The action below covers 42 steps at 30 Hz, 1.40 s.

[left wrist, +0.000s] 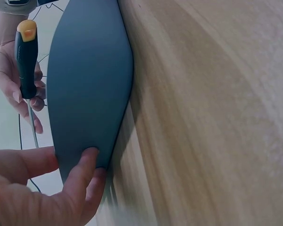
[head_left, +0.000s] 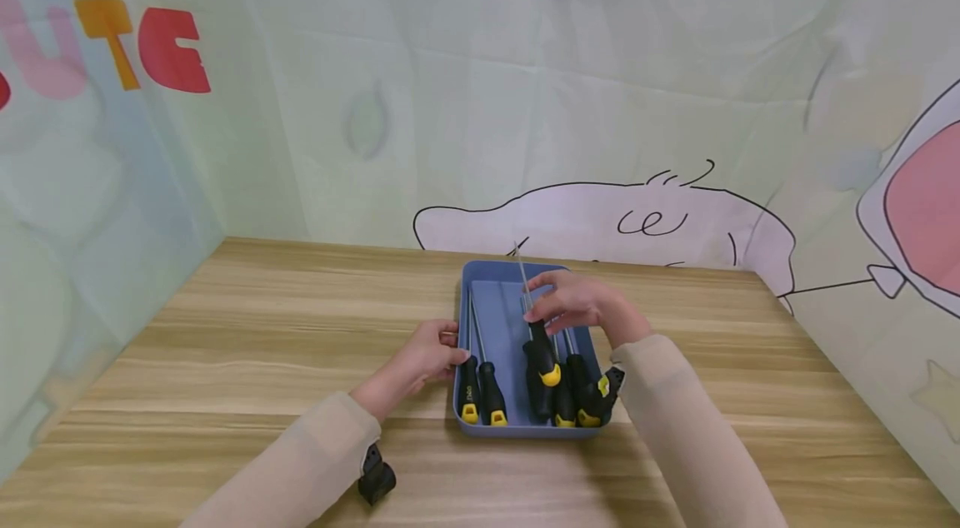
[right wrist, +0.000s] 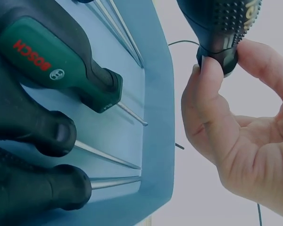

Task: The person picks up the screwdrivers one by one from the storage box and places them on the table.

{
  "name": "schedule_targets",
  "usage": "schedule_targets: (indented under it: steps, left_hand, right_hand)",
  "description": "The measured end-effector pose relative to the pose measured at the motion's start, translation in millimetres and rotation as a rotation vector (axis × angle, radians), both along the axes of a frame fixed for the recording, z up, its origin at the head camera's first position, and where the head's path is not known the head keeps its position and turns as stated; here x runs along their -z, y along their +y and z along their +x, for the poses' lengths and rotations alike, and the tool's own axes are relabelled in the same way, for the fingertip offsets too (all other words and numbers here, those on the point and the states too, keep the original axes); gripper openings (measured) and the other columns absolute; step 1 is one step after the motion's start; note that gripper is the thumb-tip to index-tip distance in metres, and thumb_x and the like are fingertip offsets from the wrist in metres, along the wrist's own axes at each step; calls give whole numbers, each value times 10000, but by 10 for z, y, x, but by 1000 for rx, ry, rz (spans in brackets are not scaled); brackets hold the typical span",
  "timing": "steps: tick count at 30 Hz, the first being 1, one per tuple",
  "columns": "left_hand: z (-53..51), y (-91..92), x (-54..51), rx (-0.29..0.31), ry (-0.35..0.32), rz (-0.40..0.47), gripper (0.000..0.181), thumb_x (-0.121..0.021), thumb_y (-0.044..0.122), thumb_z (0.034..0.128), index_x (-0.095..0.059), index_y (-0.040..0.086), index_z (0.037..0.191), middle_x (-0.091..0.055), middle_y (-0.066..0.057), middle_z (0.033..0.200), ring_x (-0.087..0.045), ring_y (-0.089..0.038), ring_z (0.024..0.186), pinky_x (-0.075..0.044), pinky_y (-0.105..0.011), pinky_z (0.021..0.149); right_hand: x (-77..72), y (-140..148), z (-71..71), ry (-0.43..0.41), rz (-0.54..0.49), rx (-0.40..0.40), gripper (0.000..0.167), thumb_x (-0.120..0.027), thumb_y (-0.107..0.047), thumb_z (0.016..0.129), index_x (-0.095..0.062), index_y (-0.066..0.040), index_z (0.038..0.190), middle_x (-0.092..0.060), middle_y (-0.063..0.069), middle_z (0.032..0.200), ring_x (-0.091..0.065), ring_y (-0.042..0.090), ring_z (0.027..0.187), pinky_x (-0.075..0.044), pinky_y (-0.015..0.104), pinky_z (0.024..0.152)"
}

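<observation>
My right hand (head_left: 577, 301) pinches a black-handled screwdriver (head_left: 543, 351) at the neck of its handle, above the blue tray (head_left: 498, 307). The screwdriver's shaft points up and away, and its yellow handle end faces me. In the left wrist view, that screwdriver (left wrist: 27, 61) stands beyond the tray's wall (left wrist: 92, 80). My left hand (head_left: 431, 351) holds the tray's left side, thumb at the rim and fingers against the outer wall. Two screwdrivers (head_left: 491, 395) lie along the tray's left side. Several others, including a green-and-black BOSCH screwdriver (right wrist: 37, 56), lie on the right side.
The tray stands on a wood-grain table (head_left: 300, 320). Behind the table hangs a printed cloth (head_left: 337, 95) with cartoon drawings. Small black cameras (head_left: 377, 478) sit at both wrists.
</observation>
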<state>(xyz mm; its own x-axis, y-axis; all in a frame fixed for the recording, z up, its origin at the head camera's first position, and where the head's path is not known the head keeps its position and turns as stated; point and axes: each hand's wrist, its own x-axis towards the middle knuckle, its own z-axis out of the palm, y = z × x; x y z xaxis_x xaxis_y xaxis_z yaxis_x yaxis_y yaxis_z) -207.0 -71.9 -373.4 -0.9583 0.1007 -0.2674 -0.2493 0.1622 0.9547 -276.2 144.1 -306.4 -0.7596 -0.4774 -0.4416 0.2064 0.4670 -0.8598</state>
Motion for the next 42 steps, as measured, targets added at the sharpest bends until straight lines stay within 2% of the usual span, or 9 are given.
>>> schedule_targets:
  steps: [11, 18, 26, 32, 35, 42]
  left_hand:
    - [7, -2, -1, 5, -14, -11, 470, -548, -133, 853, -415, -114, 1304, -531, -249, 1110, -573, -238, 879, -555, -389, 721]
    - [12, 5, -6, 9, -18, -28, 469, -553, -119, 860, -420, -104, 1310, -527, -248, 1128, -578, -254, 914, -552, -395, 746]
    - [-1, 11, 6, 1, -14, -11, 477, -548, -137, 850, -415, -113, 1308, -523, -258, 1128, -568, -243, 888, -554, -391, 734]
    - [-6, 9, 7, -5, -14, -5, 474, -548, -142, 848, -418, -114, 1303, -527, -261, 1122, -570, -241, 875, -556, -392, 729]
    - [-7, 5, 7, -2, -17, -14, 472, -550, -135, 852, -418, -111, 1305, -521, -258, 1126, -567, -246, 886, -554, -393, 734]
    - [-12, 6, 5, -3, -15, -20, 475, -556, -129, 853, -413, -111, 1306, -517, -254, 1133, -565, -246, 894, -554, -384, 732]
  right_hand:
    - [-12, 115, 0, 8, -40, -5, 632, -633, -21, 845, -293, 26, 1376, -553, 123, 952, -533, 183, 760, -535, 255, 635]
    - [-13, 224, -19, 17, -43, -14, 669, -608, -35, 852, -237, 49, 1403, -537, 105, 960, -528, 164, 799, -526, 260, 666]
    - [-60, 379, -14, 65, -21, 22, 646, -618, -33, 849, -281, 39, 1395, -551, 122, 988, -535, 169, 782, -526, 267, 657]
    - [-67, 501, -17, 49, -40, 40, 627, -613, -27, 854, -282, 41, 1382, -530, 101, 925, -529, 159, 744, -525, 258, 657]
    - [-59, 559, -19, 51, -23, 40, 635, -618, -45, 854, -279, 37, 1385, -526, 104, 941, -539, 169, 780, -537, 274, 696]
    - [-45, 678, -14, 41, -29, 52, 628, -601, -39, 856, -271, 42, 1384, -584, 120, 940, -574, 177, 788, -542, 297, 721]
